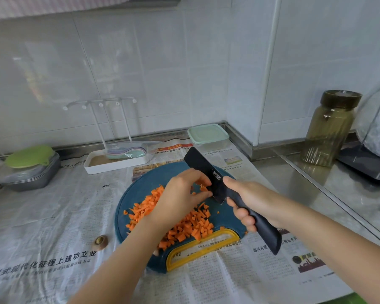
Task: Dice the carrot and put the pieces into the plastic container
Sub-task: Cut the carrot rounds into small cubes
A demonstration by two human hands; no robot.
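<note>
Room: a kitchen corner with a white tiled wall (162, 73) behind and to the right, lit by daylight.
Counter: a steel counter (294, 183), hard and smooth. Anything that rolls off the paper would likely skid on it.
Cover: newspaper (53, 216) is spread over most of the work area. It is thin and loose, so I'd expect it to shift under a push.
Board: a round blue cutting board (138, 185) with a yellow handle lies on the paper, just in front of the person.
Knife: a black cleaver-style knife (208, 172) is tilted up over the board's far side, blade pointing away.
Right hand: the right hand (250, 200) is wrapped firmly round the knife's handle.
Left hand: the left hand (182, 194) has bent fingers meeting the blade's flat side. Whether they pinch a piece or only brush it, I cannot tell.
Container: the plastic container (207, 136) sits beyond the board by the wall with its mint lid on. It looks light, so take it by the sides. The lid has to come off first.
Carrot: the carrot pieces (189, 224) are heaped on the board, partly under the left forearm, with a few beside the blade. They look small, firm and damp, so they will probably scatter and cling. I'd scoop them with the blade's flat rather than pick them up singly.
Scrap: a carrot top (101, 242) lies on the paper left of the board.
</note>
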